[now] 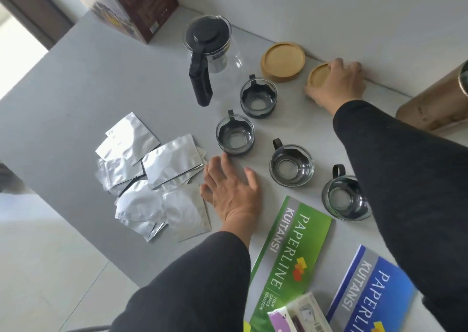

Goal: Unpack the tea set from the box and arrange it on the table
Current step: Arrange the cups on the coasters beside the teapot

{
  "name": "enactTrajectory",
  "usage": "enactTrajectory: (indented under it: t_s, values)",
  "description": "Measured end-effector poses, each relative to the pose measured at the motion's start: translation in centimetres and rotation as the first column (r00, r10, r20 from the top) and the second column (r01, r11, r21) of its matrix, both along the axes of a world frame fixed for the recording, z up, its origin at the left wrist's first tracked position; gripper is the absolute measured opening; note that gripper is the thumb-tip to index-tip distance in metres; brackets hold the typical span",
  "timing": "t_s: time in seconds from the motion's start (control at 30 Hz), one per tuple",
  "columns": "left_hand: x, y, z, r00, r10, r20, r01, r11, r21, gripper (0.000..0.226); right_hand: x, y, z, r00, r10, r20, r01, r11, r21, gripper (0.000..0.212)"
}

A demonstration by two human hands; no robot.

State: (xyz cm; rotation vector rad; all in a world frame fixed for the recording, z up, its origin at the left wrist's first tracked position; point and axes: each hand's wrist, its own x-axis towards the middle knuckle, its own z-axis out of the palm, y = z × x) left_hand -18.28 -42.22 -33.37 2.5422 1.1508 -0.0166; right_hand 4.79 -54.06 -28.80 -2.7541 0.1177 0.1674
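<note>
A glass teapot (207,43) with a black lid and handle stands at the back of the grey table (101,83). Several glass cups with black holders run in a diagonal row from one cup (258,98) down to another (345,198) at the right. A large wooden coaster (283,62) lies by the wall. My right hand (338,82) grips a smaller wooden coaster (317,76) beside it. My left hand (231,188) rests flat on the table, fingers spread, just below a cup (235,135). The brown box (134,5) stands at the back left.
Several silver foil sachets (154,177) lie heaped left of my left hand. A green receipt book (288,253) and a blue one (372,291) lie near the front edge, with a small packet (298,315) over the green one. A tan container (435,103) stands at the right.
</note>
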Motion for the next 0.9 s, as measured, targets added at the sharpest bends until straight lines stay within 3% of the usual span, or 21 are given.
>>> enactTrajectory:
  t_s: [0.17,0.3,0.43,0.9]
  values:
    - [0.0,-0.2,0.0,1.0,0.002,-0.006,-0.002,1.0,-0.004,0.062,-1.2,-0.2,0.6,0.996,0.028,0.089,-0.03,0.999,0.016,0.073]
    - [-0.1,-0.2,0.0,1.0,0.002,0.005,-0.002,1.0,-0.004,0.061,-3.6,-1.0,0.6,0.937,0.282,0.207,-0.29,0.957,0.009,0.072]
    - [-0.1,-0.2,-0.1,1.0,0.003,0.022,-0.003,1.0,-0.003,0.059,-6.0,-1.9,-0.1,0.872,0.456,0.174,-0.463,0.887,-0.007,0.075]
    - [-0.1,-0.1,-0.1,1.0,-0.009,0.004,0.009,1.0,-0.006,0.061,-8.4,-3.4,-0.5,0.861,0.506,0.048,-0.508,0.859,0.07,0.078]
